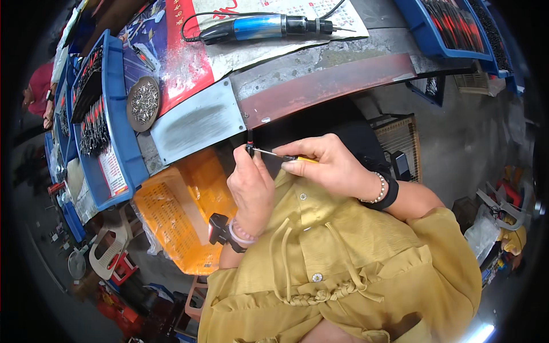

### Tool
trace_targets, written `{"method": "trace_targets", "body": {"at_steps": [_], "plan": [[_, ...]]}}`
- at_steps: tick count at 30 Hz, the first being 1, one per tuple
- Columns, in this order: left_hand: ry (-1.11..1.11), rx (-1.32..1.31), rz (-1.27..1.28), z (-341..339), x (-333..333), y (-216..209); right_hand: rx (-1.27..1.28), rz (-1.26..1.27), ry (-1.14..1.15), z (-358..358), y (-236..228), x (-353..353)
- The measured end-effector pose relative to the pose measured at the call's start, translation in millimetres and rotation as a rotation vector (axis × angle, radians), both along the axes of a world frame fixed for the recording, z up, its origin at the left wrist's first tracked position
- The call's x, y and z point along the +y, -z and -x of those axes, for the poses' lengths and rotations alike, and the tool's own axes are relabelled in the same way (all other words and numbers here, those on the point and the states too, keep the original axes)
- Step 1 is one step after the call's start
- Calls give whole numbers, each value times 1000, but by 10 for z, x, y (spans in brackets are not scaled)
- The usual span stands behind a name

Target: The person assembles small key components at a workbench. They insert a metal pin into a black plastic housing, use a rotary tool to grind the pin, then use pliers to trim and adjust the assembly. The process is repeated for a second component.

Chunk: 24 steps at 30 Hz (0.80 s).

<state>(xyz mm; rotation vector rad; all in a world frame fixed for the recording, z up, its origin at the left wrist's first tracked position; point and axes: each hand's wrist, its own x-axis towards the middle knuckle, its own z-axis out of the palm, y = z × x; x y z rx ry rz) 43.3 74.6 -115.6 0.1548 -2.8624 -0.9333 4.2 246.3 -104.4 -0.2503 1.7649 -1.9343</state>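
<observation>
My left hand (251, 186) pinches a small black part (250, 150) with a bit of red on it, just off the table's front edge. My right hand (329, 166) grips a screwdriver (306, 159) by its yellow and black handle. The metal shaft points left, and its tip meets or nearly meets the black part; my fingers partly hide the contact. A grey metal plate (197, 123) with a dark smudge lies at the table edge, nearest my left hand.
A blue power screwdriver (257, 27) lies on paper sheets at the back. At left stand a round dish of small screws (143, 104) and a blue bin (128, 131) of black and red pieces. Another blue bin (420, 34) is far right. An orange crate (166, 228) sits below the table.
</observation>
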Motion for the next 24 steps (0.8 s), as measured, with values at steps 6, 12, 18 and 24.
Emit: {"method": "trace_targets", "body": {"at_steps": [6, 12, 18, 24], "plan": [[62, 9, -153, 16, -23, 4, -264, 3, -95, 89, -120, 51], [-73, -475, -1281, -9, -222, -237, 733, -333, -119, -9, -387, 131], [-68, -460, -1273, -15, -264, -315, 834, -357, -118, -12, -328, 70], [-67, -394, -1133, -69, -250, -262, 779, -337, -116, -38, -324, 63]]}}
